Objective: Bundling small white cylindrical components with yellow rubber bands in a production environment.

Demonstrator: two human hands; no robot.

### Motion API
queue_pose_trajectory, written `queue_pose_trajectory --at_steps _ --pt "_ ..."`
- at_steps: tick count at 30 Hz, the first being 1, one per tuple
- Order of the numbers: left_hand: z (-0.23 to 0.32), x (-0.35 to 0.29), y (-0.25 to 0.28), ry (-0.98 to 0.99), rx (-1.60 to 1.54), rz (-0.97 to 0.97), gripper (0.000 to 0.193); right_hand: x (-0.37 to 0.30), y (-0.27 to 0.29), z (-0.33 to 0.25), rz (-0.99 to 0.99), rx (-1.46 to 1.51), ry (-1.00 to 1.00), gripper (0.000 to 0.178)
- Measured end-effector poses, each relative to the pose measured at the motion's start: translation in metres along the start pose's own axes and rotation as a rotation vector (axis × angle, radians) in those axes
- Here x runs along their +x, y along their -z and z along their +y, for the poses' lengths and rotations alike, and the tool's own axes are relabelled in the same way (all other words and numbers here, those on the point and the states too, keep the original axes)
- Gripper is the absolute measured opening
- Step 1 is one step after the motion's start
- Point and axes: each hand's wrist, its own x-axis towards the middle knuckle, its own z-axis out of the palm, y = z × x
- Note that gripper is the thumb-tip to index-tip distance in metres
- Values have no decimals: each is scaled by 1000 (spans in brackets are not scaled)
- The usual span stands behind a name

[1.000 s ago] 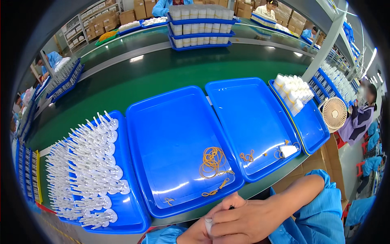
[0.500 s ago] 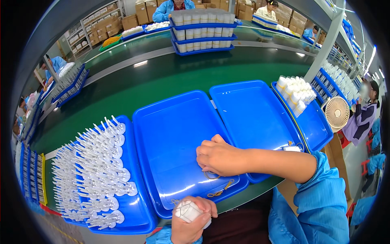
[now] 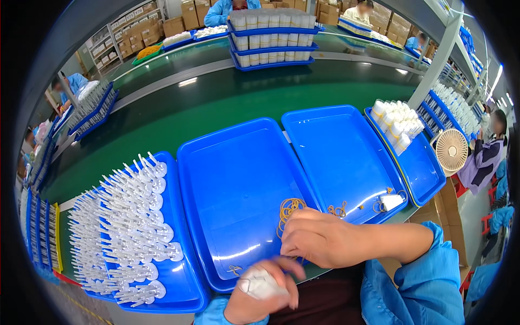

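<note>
My left hand (image 3: pixel 246 306) is wrapped round a white, rounded bundle (image 3: pixel 264 285) at the tray's near edge; its fingers are smeared by motion. Just above it, my right hand (image 3: pixel 319 238) is closed in a pinch, its fingertips turned down toward the bundle. What sits in the pinch is too small or hidden to make out. Beside the right knuckles lies a pile of tan rubber bands (image 3: pixel 291 212) in the middle blue tray (image 3: pixel 238 157). One loose band (image 3: pixel 234 270) rests near that tray's front edge, close to the left hand.
On the left, a blue tray (image 3: pixel 187 281) carries many white stemmed plastic parts (image 3: pixel 127 227). The right blue tray (image 3: pixel 330 146) has a few bands (image 3: pixel 337 209) and a small white piece (image 3: pixel 391 202). Further right are white cylinders (image 3: pixel 395 124) and a fan (image 3: pixel 450 151). Stacked trays (image 3: pixel 273 64) stand behind.
My right hand has moved from over the tray toward me, down to the bundle, uncovering the rubber-band pile. My left hand's fingers have shifted on the white bundle.
</note>
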Motion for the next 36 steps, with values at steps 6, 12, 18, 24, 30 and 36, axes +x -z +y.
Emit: queue_pose_trajectory --at_steps 6,12,18,24,30,36 --pt "1 -11 1 -136 263 -354 33 -14 11 -8 108 518 -452 10" --pt "-25 -6 -9 -456 920 312 97 -17 23 -43 -40 1201 -484 25" --pt "-14 6 -15 -297 964 326 110 -30 -7 -66 -438 584 -43 29" --pt "-17 0 5 -353 234 193 122 -61 -29 -30 256 1851 -30 34" --pt "-15 -10 -15 -596 901 228 113 -39 8 -26 133 1206 -643 59" --pt "-25 -17 -7 -263 722 63 116 -28 2 -52 -278 770 -561 79"
